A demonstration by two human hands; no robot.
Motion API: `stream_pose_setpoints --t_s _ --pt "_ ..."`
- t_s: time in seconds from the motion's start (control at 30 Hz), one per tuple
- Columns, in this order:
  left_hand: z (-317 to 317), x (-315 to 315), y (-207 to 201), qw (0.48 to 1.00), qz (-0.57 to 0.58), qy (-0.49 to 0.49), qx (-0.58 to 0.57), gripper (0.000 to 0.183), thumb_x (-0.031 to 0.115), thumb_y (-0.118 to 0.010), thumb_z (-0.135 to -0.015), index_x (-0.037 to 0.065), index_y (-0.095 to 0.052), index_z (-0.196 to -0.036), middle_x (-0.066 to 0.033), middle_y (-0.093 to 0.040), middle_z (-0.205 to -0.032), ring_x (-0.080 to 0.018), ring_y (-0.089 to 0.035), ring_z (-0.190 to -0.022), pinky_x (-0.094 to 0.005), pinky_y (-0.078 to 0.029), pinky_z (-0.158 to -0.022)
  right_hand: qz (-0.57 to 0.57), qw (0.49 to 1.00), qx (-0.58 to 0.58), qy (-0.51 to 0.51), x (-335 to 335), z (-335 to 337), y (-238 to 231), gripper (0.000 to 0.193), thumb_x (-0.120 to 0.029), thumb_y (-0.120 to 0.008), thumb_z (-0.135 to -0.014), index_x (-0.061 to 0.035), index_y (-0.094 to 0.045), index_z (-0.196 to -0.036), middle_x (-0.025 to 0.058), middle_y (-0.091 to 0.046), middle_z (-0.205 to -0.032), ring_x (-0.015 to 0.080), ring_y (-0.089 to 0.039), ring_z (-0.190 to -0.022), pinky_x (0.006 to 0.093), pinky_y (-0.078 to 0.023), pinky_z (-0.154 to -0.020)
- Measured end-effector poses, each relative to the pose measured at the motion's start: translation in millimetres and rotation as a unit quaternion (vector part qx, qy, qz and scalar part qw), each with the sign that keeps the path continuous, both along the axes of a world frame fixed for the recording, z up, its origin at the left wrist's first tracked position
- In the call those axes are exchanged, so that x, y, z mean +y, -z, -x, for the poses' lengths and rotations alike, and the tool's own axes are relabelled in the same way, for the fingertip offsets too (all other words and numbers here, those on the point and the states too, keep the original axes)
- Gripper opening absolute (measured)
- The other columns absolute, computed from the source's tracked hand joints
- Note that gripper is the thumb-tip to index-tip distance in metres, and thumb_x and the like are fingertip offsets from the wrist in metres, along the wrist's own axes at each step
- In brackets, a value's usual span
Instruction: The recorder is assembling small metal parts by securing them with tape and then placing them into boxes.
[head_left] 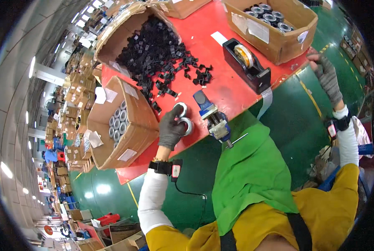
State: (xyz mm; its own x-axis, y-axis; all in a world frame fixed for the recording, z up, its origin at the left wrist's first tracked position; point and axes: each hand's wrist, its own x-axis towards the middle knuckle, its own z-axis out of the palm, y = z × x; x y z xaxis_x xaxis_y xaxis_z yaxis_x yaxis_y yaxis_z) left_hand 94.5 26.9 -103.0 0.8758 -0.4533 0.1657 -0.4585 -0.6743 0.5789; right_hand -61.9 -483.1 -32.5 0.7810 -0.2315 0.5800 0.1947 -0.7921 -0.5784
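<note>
View: head camera, looking down on a red bench [203, 31]
Left hand: dark-gloved [171, 130], above the bench near its left front corner; fingers bent and pinching two silver rings
Silver rings: a pair [186, 126], close together at the left fingertips, just in from the front edge; whether they bore on the bench top could not be told
Right hand: grey-gloved [327, 77], at the right front corner, near the right-hand carton; fingers bent, but whether they pressed together or pinched anything could not be told
Vise: blue and silver [215, 118], at the middle of the front edge, handle overhanging the edge, right of the held rings
Tape dispenser: black [261, 78], along the front edge between vise and right corner, with a tape roll [245, 57] fitted
Left carton: brown [142, 140], at the left front corner beside the left hand, holding upright-packed silver rings
Clip carton: brown [116, 38], tipped open toward the bench's left edge, with black clips [151, 46] spilling toward the bench middle
Right carton: brown [279, 50], at the right edge, holding rings with silver faces
Apron: green [254, 163], worn by the person, below the front edge
</note>
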Motion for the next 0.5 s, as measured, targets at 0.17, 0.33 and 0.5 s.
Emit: stream_pose_setpoints --t_s 0.17,0.33,0.5 --pt "36 -1 -33 0.990 0.129 -0.046 0.016 0.054 -0.004 -0.055 -0.071 0.003 -0.049 -0.124 -0.0123 -0.061 -0.108 -0.0182 -0.058 -0.099 -0.0304 -0.047 -0.083 -0.070 0.987 0.122 -0.078 65 21 2 0.021 -0.017 -0.059 -0.082 -0.0021 -0.059 -0.098 0.0073 -0.062 -0.089 0.0151 -0.057 -0.083 0.0284 -0.044 -0.077" --pt "74 -19 -69 0.974 0.202 -0.071 -0.081 0.060 -0.003 -0.060 -0.064 0.005 -0.051 -0.123 -0.0091 -0.064 -0.099 -0.0213 -0.056 -0.082 -0.0314 -0.046 -0.079 -0.083 0.937 0.123 -0.317 187 -10 -14 0.036 -0.026 -0.065 -0.078 -0.0013 -0.058 -0.103 0.0123 -0.063 -0.089 0.0265 -0.062 -0.082 0.0356 -0.048 -0.076" --pt "105 -44 -98 0.963 0.077 0.001 -0.260 0.057 -0.001 -0.061 -0.065 0.003 -0.051 -0.121 -0.0103 -0.063 -0.099 -0.0253 -0.057 -0.087 -0.0367 -0.044 -0.080 -0.153 0.899 0.193 -0.363 271 -18 -35 0.053 -0.032 -0.073 -0.071 -0.0015 -0.052 -0.109 0.0148 -0.059 -0.091 0.0266 -0.060 -0.085 0.0343 -0.047 -0.075"
